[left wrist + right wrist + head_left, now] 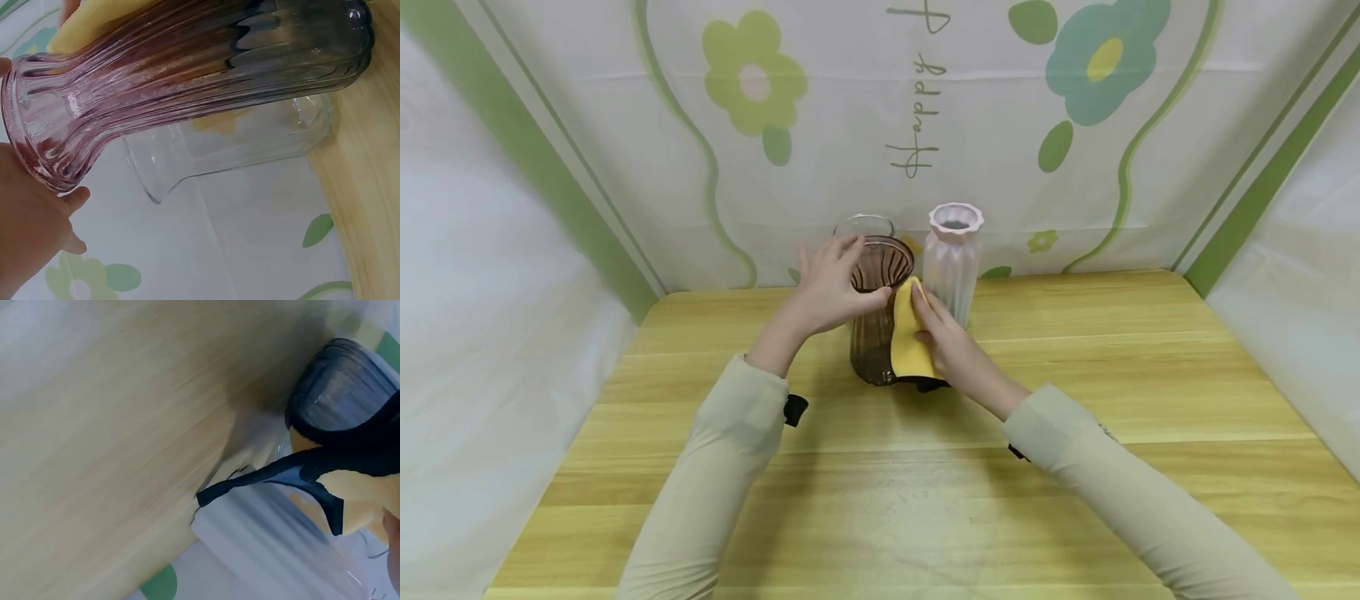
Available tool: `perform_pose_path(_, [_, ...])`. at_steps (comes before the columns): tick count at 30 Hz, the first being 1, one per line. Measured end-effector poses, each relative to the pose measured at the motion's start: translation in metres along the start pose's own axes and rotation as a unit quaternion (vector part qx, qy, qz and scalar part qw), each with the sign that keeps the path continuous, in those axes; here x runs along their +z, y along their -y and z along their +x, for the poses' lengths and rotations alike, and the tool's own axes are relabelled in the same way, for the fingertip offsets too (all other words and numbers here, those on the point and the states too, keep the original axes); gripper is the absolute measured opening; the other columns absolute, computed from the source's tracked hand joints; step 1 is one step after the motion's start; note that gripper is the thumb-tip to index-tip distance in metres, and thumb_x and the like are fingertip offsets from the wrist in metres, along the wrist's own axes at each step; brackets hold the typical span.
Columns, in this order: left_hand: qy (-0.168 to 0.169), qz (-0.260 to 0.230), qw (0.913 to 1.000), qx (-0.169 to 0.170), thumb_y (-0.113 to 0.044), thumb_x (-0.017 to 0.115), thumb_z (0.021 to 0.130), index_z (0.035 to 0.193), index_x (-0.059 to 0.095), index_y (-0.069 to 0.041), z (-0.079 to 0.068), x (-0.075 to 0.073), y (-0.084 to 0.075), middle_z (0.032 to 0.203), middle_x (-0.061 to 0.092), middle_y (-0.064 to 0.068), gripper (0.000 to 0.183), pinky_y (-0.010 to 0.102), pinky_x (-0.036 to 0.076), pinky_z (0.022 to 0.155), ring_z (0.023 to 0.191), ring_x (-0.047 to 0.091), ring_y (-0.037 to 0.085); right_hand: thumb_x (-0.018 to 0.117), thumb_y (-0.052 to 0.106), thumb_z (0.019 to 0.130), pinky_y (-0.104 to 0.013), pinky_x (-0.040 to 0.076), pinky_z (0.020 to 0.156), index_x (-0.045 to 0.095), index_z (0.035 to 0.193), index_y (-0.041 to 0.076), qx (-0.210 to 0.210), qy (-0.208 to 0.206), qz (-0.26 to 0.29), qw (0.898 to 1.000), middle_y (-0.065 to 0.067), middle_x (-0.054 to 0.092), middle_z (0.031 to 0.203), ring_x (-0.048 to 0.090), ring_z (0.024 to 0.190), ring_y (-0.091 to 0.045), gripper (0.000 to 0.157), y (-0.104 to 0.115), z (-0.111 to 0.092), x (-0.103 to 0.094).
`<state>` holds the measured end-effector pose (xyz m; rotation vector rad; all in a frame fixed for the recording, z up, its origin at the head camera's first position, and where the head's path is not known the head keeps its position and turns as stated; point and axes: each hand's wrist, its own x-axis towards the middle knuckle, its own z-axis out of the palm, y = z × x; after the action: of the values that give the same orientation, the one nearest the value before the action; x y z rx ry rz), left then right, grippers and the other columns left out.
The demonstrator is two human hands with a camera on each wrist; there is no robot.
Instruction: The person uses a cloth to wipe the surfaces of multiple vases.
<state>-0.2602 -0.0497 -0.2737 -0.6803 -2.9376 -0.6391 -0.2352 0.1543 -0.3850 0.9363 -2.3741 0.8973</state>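
A ribbed brownish-purple glass vase (872,337) stands upright on the table, its flared rim showing in the left wrist view. My left hand (832,290) holds the vase by its rim, thumb on the near side and fingers round the far left. My right hand (951,343) pinches a yellow cloth (912,333) with black along its lower edge and lays it against the vase's right side. In the right wrist view the black part (269,475) of the cloth hangs loose in front of a white vase.
A clear glass vase (250,147) stands behind the purple one. Close by my right hand is a pinkish-white fluted vase (953,258). The wooden table (880,517) ends at a floral fabric backdrop (850,108) behind the vases.
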Motion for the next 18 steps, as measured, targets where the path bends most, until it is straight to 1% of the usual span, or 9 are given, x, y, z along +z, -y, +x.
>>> perform_pose_path(4, [0.009,-0.002,1.0,0.003,-0.05,0.055,0.085,0.151,0.024,-0.003,0.0,0.001,0.001,0.158,0.021,0.017,0.087,0.064,-0.017,0.112,0.147,0.015,0.036,0.053,-0.005,0.092,-0.047,0.043,0.104,0.024,0.148,-0.006,0.001,-0.004,0.002,1.0,-0.032,0.031,0.148,0.038,0.134,-0.046,0.063,0.0,0.0,0.001])
perform_pose_path(6, [0.007,-0.002,1.0,0.005,-0.052,0.055,0.085,0.151,0.023,-0.003,0.0,0.001,0.001,0.158,0.02,0.016,0.088,0.064,-0.018,0.112,0.148,0.013,0.036,0.053,-0.005,0.092,-0.047,0.049,0.098,0.026,0.148,-0.004,-0.002,0.005,-0.01,1.0,-0.032,0.031,0.148,0.042,0.13,-0.047,0.062,-0.001,-0.002,0.002])
perform_pose_path(8, [0.0,-0.003,1.0,0.006,-0.054,0.056,0.085,0.151,0.022,-0.003,0.0,0.002,0.0,0.158,0.021,0.015,0.09,0.063,-0.018,0.112,0.148,0.013,0.035,0.053,-0.006,0.092,-0.044,0.054,0.09,0.029,0.147,-0.006,-0.002,0.026,-0.02,0.999,-0.032,0.03,0.149,0.047,0.125,-0.048,0.06,-0.003,-0.006,0.001])
perform_pose_path(9, [-0.003,-0.004,1.0,0.005,-0.056,0.057,0.085,0.152,0.022,-0.003,0.0,0.003,0.0,0.158,0.021,0.015,0.091,0.063,-0.018,0.113,0.148,0.013,0.035,0.053,-0.005,0.092,-0.043,0.056,0.085,0.028,0.148,-0.003,0.0,0.04,-0.025,0.999,-0.031,0.028,0.15,0.05,0.122,-0.048,0.061,-0.004,-0.008,0.0])
perform_pose_path(11, [-0.013,-0.003,0.9999,0.004,-0.058,0.058,0.084,0.152,0.022,-0.004,0.0,0.005,0.0,0.157,0.023,0.013,0.093,0.062,-0.018,0.113,0.148,0.013,0.034,0.05,-0.004,0.094,-0.039,0.056,0.071,0.023,0.151,0.003,0.011,0.075,-0.028,0.997,-0.029,0.025,0.153,0.061,0.102,-0.044,0.063,-0.007,-0.013,-0.001])
perform_pose_path(12, [-0.018,-0.003,0.9998,0.003,-0.059,0.058,0.084,0.151,0.022,-0.004,0.0,0.006,0.0,0.157,0.024,0.013,0.094,0.062,-0.018,0.113,0.148,0.013,0.033,0.049,-0.003,0.095,-0.038,0.055,0.068,0.021,0.152,0.006,0.019,0.093,-0.026,0.995,-0.027,0.023,0.154,0.063,0.095,-0.042,0.064,-0.008,-0.016,-0.001])
perform_pose_path(14, [-0.025,0.003,0.9997,0.0,-0.06,0.058,0.083,0.151,0.023,-0.004,0.0,0.007,0.0,0.157,0.025,0.012,0.095,0.062,-0.016,0.114,0.148,0.014,0.033,0.047,0.0,0.097,-0.039,0.054,0.069,0.015,0.154,0.014,0.038,0.129,-0.029,0.99,-0.023,0.019,0.157,0.065,0.088,-0.04,0.067,-0.012,-0.021,-0.001])
perform_pose_path(16, [-0.031,0.008,0.9995,-0.003,-0.061,0.059,0.083,0.151,0.025,-0.004,0.0,0.008,0.0,0.157,0.026,0.012,0.095,0.062,-0.015,0.114,0.148,0.014,0.032,0.045,0.003,0.099,-0.042,0.055,0.072,0.013,0.155,0.019,0.054,0.158,-0.033,0.986,-0.02,0.017,0.158,0.065,0.087,-0.04,0.066,-0.016,-0.027,-0.001])
perform_pose_path(18, [-0.033,0.014,0.9993,-0.009,-0.061,0.058,0.083,0.151,0.024,-0.005,0.0,0.009,0.0,0.157,0.024,0.012,0.095,0.063,-0.014,0.114,0.149,0.013,0.033,0.044,0.005,0.1,-0.044,0.055,0.078,0.013,0.155,0.019,0.059,0.172,-0.038,0.983,-0.019,0.017,0.159,0.063,0.1,-0.043,0.065,-0.019,-0.032,0.0])
